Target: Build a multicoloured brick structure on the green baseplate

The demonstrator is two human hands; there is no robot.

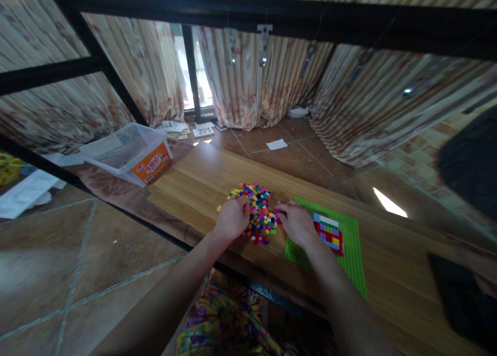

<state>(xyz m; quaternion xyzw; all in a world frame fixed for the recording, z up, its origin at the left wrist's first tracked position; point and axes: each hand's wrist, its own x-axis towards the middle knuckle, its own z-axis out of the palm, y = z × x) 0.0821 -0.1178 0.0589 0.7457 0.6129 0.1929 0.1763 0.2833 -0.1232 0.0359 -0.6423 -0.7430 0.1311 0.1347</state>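
Observation:
A loose heap of small coloured building bricks lies on the wooden table top. Over its left side is my left hand, fingers curled together; whatever they may hold is too small to make out. On the heap's right side my right hand has its fingers bent and pinched at the bricks, with a purple bit showing by the fingertips. My right wrist crosses a green studded baseplate. Built on that plate is a flat patch of bricks, red-edged with blue, white, purple and yellow, partly hidden by my forearm.
A clear plastic bin with an orange label stands at the table's left end. A dark flat object lies at the right. Black metal bars cross ahead, with striped curtains behind. Papers lie on the tiled floor.

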